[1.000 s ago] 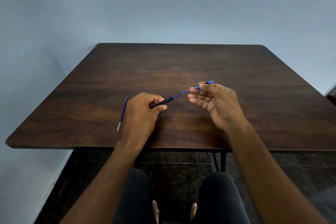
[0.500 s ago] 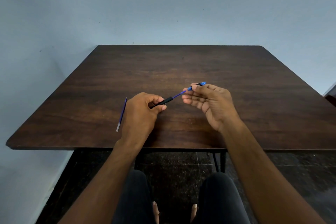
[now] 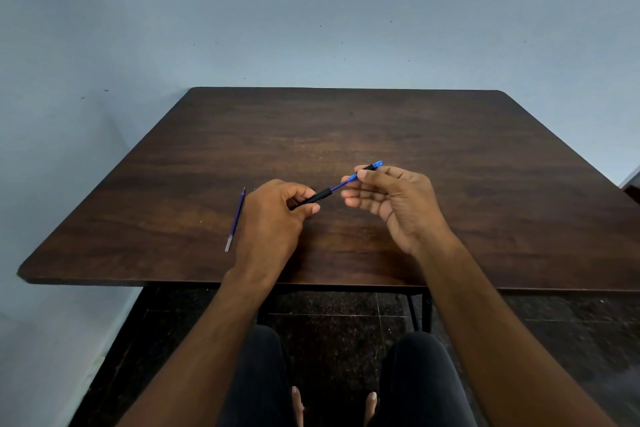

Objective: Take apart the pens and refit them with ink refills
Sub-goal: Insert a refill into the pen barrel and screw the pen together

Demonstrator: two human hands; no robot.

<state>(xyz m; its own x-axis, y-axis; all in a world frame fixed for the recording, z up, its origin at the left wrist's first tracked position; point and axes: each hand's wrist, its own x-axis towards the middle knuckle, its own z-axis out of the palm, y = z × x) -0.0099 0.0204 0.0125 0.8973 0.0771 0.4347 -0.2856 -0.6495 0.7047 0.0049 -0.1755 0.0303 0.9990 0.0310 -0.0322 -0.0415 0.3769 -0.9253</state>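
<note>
Above the tabletop (image 3: 450,218), the pen (image 3: 320,196) slants from near-left up to far-right. The left hand (image 3: 273,215) grips its black barrel; the right hand (image 3: 391,198) pinches the blue end (image 3: 372,166). A spare refill (image 3: 235,220) lies left.

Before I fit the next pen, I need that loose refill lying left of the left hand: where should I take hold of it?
Pinch the loose refill near its middle, from above, thumb and finger on its long sides. It lies flat on the table, thin and free of the left hand, pale end toward you.
</note>
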